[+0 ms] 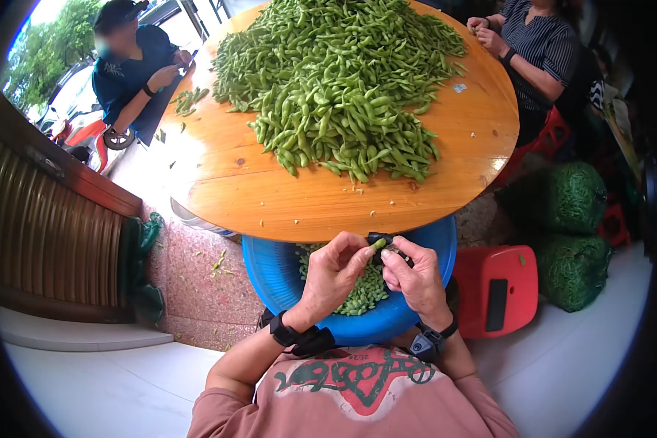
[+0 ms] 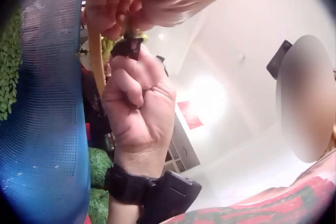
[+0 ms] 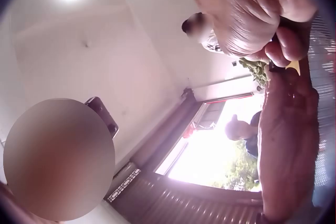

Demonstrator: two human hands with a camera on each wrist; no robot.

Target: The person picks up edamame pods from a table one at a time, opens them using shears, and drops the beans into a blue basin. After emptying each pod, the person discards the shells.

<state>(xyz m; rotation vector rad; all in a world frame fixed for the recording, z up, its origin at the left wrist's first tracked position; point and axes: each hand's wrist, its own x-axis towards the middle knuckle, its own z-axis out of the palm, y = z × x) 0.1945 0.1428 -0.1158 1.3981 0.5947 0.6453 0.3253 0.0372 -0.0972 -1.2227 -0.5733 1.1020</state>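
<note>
My left hand (image 1: pixel 336 271) pinches a green edamame pod (image 1: pixel 379 244) between thumb and forefinger, over the near edge of the table. At the pod's other end, my right hand (image 1: pixel 420 283) grips with curled fingers. A small black piece (image 2: pixel 127 48) sits at the right fingertips; its kind is not clear. Below both hands stands a blue plastic basin (image 1: pixel 261 274) with shelled green beans (image 1: pixel 361 298) in it. On the round wooden table (image 1: pixel 226 197) lies a large heap of edamame pods (image 1: pixel 328 87).
A red plastic stool (image 1: pixel 522 281) stands right of the basin. Beyond it are green net sacks (image 1: pixel 573 270), filled. One person (image 1: pixel 135 66) is at the table's far left, another (image 1: pixel 536 51) at the far right. Bits of pod lie on the floor at left.
</note>
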